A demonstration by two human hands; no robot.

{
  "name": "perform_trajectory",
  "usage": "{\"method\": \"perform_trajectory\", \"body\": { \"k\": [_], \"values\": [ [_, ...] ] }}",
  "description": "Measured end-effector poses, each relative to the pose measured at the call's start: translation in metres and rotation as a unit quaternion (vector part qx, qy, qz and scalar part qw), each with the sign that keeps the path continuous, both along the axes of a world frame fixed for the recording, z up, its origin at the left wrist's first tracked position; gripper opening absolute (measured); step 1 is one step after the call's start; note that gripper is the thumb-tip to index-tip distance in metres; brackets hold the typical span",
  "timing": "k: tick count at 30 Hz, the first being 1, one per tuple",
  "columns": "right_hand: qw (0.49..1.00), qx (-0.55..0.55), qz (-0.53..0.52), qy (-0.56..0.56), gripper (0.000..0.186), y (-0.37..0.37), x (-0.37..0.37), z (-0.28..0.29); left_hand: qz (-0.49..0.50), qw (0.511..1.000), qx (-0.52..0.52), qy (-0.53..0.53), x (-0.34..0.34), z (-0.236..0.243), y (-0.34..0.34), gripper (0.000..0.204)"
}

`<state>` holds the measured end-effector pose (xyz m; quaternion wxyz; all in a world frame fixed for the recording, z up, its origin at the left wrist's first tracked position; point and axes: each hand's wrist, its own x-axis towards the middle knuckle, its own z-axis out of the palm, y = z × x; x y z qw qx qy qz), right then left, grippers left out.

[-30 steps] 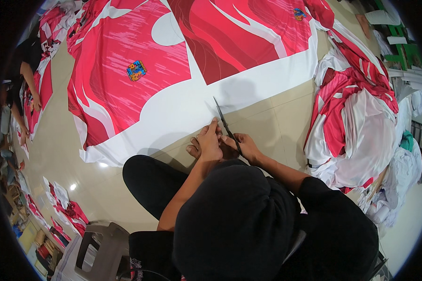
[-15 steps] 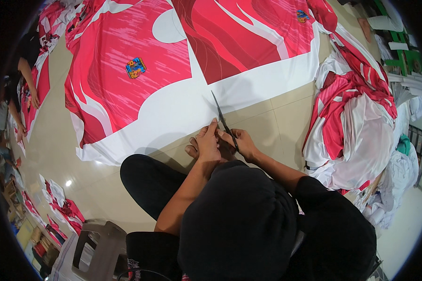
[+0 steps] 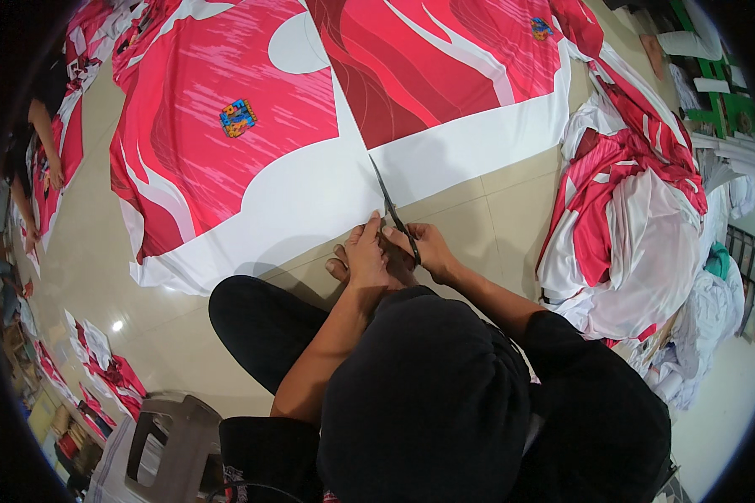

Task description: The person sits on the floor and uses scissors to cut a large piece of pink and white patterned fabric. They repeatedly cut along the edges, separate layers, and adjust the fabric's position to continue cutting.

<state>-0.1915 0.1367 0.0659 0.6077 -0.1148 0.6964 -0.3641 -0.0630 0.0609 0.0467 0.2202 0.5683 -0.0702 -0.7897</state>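
My right hand (image 3: 428, 253) is closed round the handles of dark, long-bladed scissors (image 3: 389, 205). The blades lie over the white lower margin of a large printed fabric sheet (image 3: 302, 197), pointing away from me toward the gap between its two red and pink panels. Just left of the scissors, my left hand (image 3: 367, 256) is closed at the near edge of the white margin, fingers pinched on the fabric. The exact grip of its fingertips is partly hidden. Bare toes (image 3: 337, 265) show beside my left hand.
A heap of red and white fabric (image 3: 617, 243) lies on the tiled floor at right. At lower left stands a grey-brown plastic stool (image 3: 176, 440), with fabric scraps (image 3: 109, 365) above it. Another person's hand (image 3: 54, 178) rests near printed fabric at far left.
The scissors have shifted slightly away from me, their tip now closer to the corner of the dark red panel. Both hands stay close together, and the whole view has drifted a little.
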Motion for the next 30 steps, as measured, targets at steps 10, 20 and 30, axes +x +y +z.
{"method": "perform_trajectory", "body": {
  "k": [10, 20, 30],
  "values": [
    [1.000, 0.018, -0.010, 0.008, 0.053, -0.024, -0.003, -0.006, 0.012, 1.000, 0.000, -0.009, 0.003, -0.007, 0.005, 0.025],
    [1.000, 0.004, -0.005, 0.012, 0.054, -0.029, -0.006, -0.004, 0.003, 1.000, 0.007, 0.007, 0.003, -0.003, 0.002, 0.024],
    [1.000, -0.007, -0.024, -0.011, 0.049, -0.048, -0.009, -0.005, 0.013, 1.000, -0.010, 0.009, 0.005, -0.007, 0.006, 0.025]
  ]
}}
